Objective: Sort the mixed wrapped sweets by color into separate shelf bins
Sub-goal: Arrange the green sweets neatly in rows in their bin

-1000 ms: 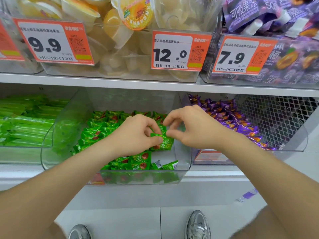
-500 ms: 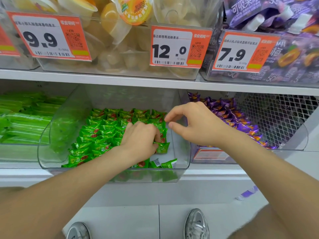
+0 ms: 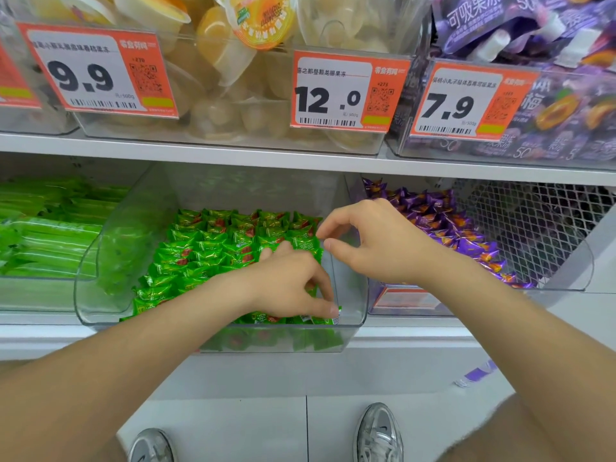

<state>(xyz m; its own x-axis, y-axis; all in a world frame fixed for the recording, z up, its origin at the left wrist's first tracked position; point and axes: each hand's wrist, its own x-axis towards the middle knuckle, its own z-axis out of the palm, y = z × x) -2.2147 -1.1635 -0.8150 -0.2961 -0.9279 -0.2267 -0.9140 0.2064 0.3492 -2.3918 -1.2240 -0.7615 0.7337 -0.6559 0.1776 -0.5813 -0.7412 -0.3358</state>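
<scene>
Logged white shelf (image 3: 233, 155) across the frame, with clear bins of pale jelly cups (image 3: 233, 71) and purple pouches (image 3: 520, 31) on the upper tier. Noted clear middle bin (image 3: 86, 295) on the lower tier, packed with green sweets (image 3: 206, 251) in rough rows. Saw right bin (image 3: 573, 278) just beside it with purple sweets (image 3: 443, 225) piled along its left side, mesh backing behind. Saw left bin (image 3: 20, 295) with long green sticks (image 3: 43, 241). Marked left hand (image 3: 286, 285) down inside the middle bin, fingers curled, thumb and forefinger pinching one green sweet (image 3: 320, 318) at the front right corner, close to the front wall. Marked right hand (image 3: 376, 248) above the wall between middle and right bins, empty, fingers loosely bent, thumb and forefinger apart. Read orange price tags up top: 9.9 tag (image 3: 96, 71), 12.0 tag (image 3: 346, 91), 7.9 tag (image 3: 466, 101). Caught grey shoes (image 3: 378, 435) on pale floor below. Spotted purple wrapper scrap (image 3: 476, 373) on the floor under the right bin; could not tell if full or empty.
</scene>
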